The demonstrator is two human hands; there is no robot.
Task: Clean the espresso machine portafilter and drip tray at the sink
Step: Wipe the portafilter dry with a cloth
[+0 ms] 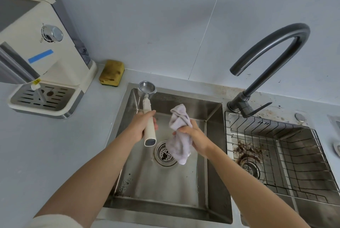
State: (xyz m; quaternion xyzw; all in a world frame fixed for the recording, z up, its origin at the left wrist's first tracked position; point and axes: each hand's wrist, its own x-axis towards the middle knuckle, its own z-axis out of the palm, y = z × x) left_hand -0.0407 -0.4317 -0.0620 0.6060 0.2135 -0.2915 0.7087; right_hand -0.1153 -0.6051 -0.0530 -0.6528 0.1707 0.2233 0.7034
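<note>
My left hand (141, 126) grips the cream handle of the portafilter (148, 115) over the left sink basin (165, 181); its steel basket points away from me toward the basin's far left corner. My right hand (195, 137) holds a crumpled pale lilac cloth (179, 135), a little to the right of the handle and not touching it. The drip tray (44, 97), a cream tray with a slotted metal grate, sits in the base of the espresso machine (42, 43) on the counter at left.
A yellow sponge (111, 72) lies on the counter behind the sink. A dark gooseneck faucet (270, 66) stands between the basins, its spout off. The right basin (287, 158) holds a wire rack and coffee grounds near its drain. Grounds speckle the left basin's drain (164, 153).
</note>
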